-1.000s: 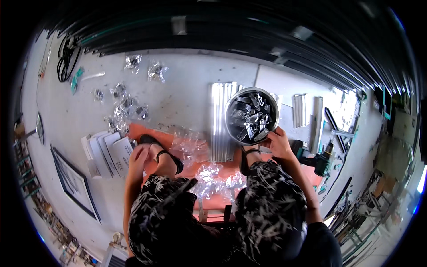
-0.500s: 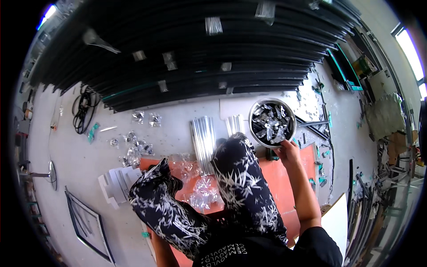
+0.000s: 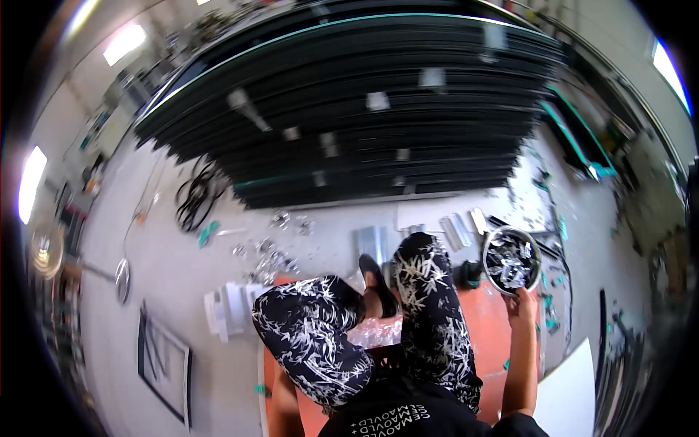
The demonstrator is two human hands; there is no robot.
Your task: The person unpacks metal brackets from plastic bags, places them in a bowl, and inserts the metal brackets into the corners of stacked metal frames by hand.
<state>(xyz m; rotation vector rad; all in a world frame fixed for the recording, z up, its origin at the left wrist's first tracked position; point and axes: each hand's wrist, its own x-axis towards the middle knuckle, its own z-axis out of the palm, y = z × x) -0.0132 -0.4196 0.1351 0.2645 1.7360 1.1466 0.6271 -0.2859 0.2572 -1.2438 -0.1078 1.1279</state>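
My right hand (image 3: 522,302) is closed on the near rim of a round metal bowl (image 3: 538,271), out to the right of my right knee. Many small black and clear glossy pieces (image 3: 510,256) fill the bowl; their exact kind is too small to tell. My left forearm (image 3: 286,400) hangs down beside my left thigh at the lower edge, and its hand is not in view. A dark green and black object (image 3: 470,274), perhaps a tool, stands just left of the bowl.
A tall stack of black frames (image 3: 378,138) spans the far side. Silvery metal strips (image 3: 456,231) lie before my right knee. Small clear plastic bags (image 3: 273,262) are scattered on the left, near white blocks (image 3: 233,309). Orange board (image 3: 488,328) lies beneath me.
My right hand has carried the bowl right and nearer to the floor beside the dark object. My view has tilted up, showing more of the room, and one sandalled foot now shows.
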